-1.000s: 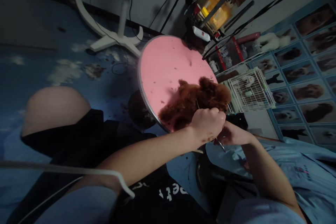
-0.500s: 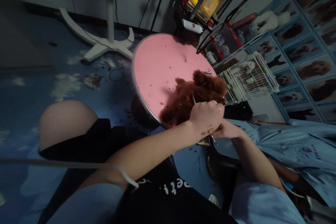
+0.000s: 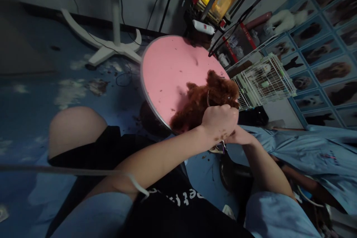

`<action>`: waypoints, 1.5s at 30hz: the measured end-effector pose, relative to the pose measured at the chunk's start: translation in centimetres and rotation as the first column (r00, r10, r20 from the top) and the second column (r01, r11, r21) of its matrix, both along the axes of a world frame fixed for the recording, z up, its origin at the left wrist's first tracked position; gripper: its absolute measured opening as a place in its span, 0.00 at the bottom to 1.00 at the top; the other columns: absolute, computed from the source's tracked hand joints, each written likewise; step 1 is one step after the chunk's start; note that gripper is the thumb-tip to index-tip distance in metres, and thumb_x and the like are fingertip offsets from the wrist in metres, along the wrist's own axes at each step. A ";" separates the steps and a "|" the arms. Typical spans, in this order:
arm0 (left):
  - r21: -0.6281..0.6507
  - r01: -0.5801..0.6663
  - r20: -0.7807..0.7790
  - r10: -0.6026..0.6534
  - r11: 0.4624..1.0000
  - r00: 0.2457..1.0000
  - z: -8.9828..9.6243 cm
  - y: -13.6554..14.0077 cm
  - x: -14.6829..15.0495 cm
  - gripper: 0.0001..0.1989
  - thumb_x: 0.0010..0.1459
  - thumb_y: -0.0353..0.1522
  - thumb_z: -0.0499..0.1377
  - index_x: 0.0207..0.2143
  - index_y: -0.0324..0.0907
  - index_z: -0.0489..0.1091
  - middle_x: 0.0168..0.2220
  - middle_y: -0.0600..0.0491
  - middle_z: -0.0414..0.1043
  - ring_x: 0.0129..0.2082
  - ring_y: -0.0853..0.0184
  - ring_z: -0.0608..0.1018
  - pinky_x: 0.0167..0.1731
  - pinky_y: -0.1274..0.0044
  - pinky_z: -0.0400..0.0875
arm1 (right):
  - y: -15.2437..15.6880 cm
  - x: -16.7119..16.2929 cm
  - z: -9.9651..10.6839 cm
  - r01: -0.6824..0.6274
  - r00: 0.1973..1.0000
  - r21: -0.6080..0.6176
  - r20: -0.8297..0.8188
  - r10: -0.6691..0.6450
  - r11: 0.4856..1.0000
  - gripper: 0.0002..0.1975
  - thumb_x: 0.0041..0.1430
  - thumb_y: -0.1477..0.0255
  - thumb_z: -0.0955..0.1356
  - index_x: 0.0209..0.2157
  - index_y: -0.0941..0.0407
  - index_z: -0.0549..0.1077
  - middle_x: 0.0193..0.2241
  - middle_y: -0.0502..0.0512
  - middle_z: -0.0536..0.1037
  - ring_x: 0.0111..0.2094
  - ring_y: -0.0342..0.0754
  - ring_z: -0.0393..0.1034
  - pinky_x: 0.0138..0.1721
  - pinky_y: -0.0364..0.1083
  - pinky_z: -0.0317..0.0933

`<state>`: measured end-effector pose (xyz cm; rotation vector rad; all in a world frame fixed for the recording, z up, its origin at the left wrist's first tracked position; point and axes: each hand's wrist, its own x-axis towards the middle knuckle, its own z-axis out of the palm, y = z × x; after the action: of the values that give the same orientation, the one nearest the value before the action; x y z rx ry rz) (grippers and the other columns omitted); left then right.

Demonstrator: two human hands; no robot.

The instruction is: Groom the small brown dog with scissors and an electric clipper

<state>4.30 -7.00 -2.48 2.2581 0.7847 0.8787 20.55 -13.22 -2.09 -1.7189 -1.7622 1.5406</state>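
Left hand (image 3: pixel 220 121) curled, right hand (image 3: pixel 240 135) half-hidden behind; can't tell which grips metal tool (image 3: pixel 208 99) by brown dog (image 3: pixel 195 102).

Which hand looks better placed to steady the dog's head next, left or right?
Probably the left hand: it appears closer to the dog's head. The right hand is lower in view, partly hidden behind the left, with a metal handle beside it.
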 end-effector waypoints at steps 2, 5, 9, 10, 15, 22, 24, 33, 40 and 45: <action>0.006 -0.019 0.002 0.019 1.000 1.000 0.0 0.0 -0.1 0.14 0.59 0.26 0.50 0.34 0.38 0.77 0.29 0.45 0.74 0.28 0.63 0.77 0.22 0.74 0.62 | 0.2 -0.3 0.0 -0.018 1.000 -0.019 0.013 0.019 1.000 0.21 0.47 0.58 0.76 0.34 0.60 0.75 0.30 0.56 0.80 0.33 0.50 0.75 0.40 0.50 0.72; -0.020 -0.029 0.030 0.029 0.999 0.999 -0.2 0.2 -0.4 0.14 0.59 0.27 0.51 0.33 0.39 0.77 0.30 0.46 0.76 0.28 0.64 0.77 0.23 0.75 0.61 | 0.3 -0.8 -0.2 -0.038 0.997 -0.009 0.066 0.039 0.999 0.18 0.48 0.61 0.75 0.35 0.60 0.74 0.30 0.55 0.79 0.33 0.49 0.73 0.39 0.49 0.71; -0.108 -0.048 0.105 0.059 0.993 0.993 -0.5 0.7 -1.1 0.15 0.60 0.31 0.50 0.31 0.40 0.77 0.31 0.49 0.78 0.31 0.64 0.77 0.25 0.74 0.61 | -1.0 -1.8 -1.6 -0.152 0.981 -0.124 0.105 0.166 0.980 0.07 0.49 0.74 0.72 0.31 0.59 0.72 0.27 0.50 0.74 0.27 0.42 0.67 0.30 0.41 0.66; -0.130 -0.055 0.127 0.071 0.990 0.989 -0.5 0.9 -1.3 0.15 0.60 0.32 0.50 0.30 0.41 0.77 0.30 0.50 0.78 0.30 0.65 0.77 0.25 0.75 0.61 | -1.6 -2.0 -2.1 -0.179 0.976 -0.169 0.093 0.196 0.969 0.07 0.48 0.77 0.71 0.31 0.59 0.72 0.26 0.48 0.73 0.26 0.40 0.65 0.28 0.39 0.64; -0.139 0.009 0.129 0.009 0.990 0.992 1.3 3.2 -2.2 0.14 0.56 0.31 0.52 0.26 0.41 0.77 0.25 0.50 0.76 0.25 0.67 0.74 0.26 0.75 0.61 | -4.5 -1.9 -3.0 -0.098 0.994 -0.314 -0.079 0.077 0.944 0.11 0.47 0.76 0.73 0.34 0.59 0.71 0.29 0.49 0.74 0.28 0.40 0.67 0.29 0.39 0.63; -0.228 0.348 0.054 -0.345 0.909 0.937 4.4 9.5 -2.8 0.08 0.45 0.25 0.57 0.23 0.35 0.77 0.19 0.52 0.68 0.20 0.72 0.67 0.22 0.77 0.60 | -3.0 0.0 0.8 -0.048 0.981 -0.434 -0.188 -0.039 0.899 0.24 0.46 0.65 0.78 0.42 0.61 0.74 0.35 0.57 0.79 0.33 0.44 0.75 0.35 0.42 0.70; -0.226 0.377 0.054 -0.375 0.898 0.925 4.5 10.2 -2.8 0.08 0.45 0.25 0.57 0.23 0.35 0.77 0.19 0.52 0.67 0.21 0.71 0.67 0.23 0.77 0.59 | -1.8 0.5 2.1 -0.047 0.981 -0.439 -0.189 -0.041 0.897 0.23 0.45 0.66 0.78 0.41 0.62 0.75 0.33 0.56 0.80 0.31 0.43 0.76 0.35 0.41 0.70; -0.222 0.413 0.024 -0.419 0.883 0.908 5.1 9.0 -1.9 0.08 0.43 0.24 0.58 0.22 0.34 0.78 0.20 0.49 0.69 0.22 0.67 0.71 0.24 0.74 0.63 | 1.1 0.6 4.1 -0.040 0.982 -0.389 -0.187 -0.036 0.920 0.24 0.44 0.66 0.79 0.42 0.62 0.75 0.31 0.56 0.80 0.29 0.44 0.76 0.32 0.40 0.71; -0.190 0.416 0.037 -0.417 0.889 0.908 5.5 8.0 -1.1 0.06 0.41 0.23 0.59 0.20 0.33 0.77 0.20 0.47 0.71 0.24 0.66 0.72 0.25 0.74 0.64 | 0.4 0.2 3.3 0.014 0.982 -0.360 -0.173 -0.081 0.933 0.22 0.46 0.67 0.79 0.41 0.61 0.74 0.30 0.54 0.79 0.28 0.44 0.76 0.32 0.41 0.71; -0.177 0.408 -0.023 -0.419 0.896 0.908 5.6 7.9 -0.7 0.07 0.43 0.23 0.59 0.23 0.34 0.79 0.19 0.50 0.68 0.23 0.67 0.71 0.25 0.74 0.63 | -0.2 -0.2 2.6 0.026 0.965 -0.326 -0.237 -0.108 0.945 0.24 0.47 0.66 0.78 0.44 0.60 0.73 0.34 0.55 0.80 0.31 0.45 0.77 0.33 0.42 0.70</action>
<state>3.62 0.94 3.15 2.1902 0.3593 0.5223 20.34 -13.38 0.51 -1.6051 -1.3734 2.0021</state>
